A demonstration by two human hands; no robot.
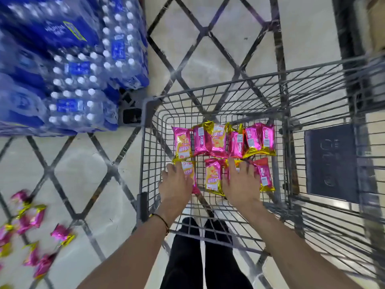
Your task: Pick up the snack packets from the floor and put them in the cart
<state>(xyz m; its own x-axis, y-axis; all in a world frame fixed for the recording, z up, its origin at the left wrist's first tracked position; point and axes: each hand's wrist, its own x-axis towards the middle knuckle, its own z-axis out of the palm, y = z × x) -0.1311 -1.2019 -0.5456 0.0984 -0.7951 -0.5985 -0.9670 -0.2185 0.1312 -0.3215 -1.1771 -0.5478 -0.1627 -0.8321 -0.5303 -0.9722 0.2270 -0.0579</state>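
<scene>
- At far left, on the pale tiled floor (83,174), loose pink-and-gold foil snack packets (33,222) lie scattered and blurred, well apart from the cart. Their count cannot be told.
- Upper left: stacked shrink-wrapped packs of blue-labelled water bottles (73,76) stand near the cart's front-left corner and narrow the room on that side.
- Grey wire shopping cart (145,147): the rim is high and the basket deep, so arms must clear the rim at every drop.
- Left hand (176,184): inside the basket, fingers straight and close together, resting flat on one packet. Nothing is gripped.
- Stowed foil packets (218,140): two rows on the wire bottom, some overlapping.
- Right hand (241,182): fingers spread apart, laid flat over the near row. Nothing is gripped.
- Handling, as judged: the packets look light, crinkly and slick, with contents likely crushable. Pinch a crimped end seal, or gather several loosely.
- Far right: dark plastic seat flap (331,161) beside the basket. Open floor for reaching lies to the left.
</scene>
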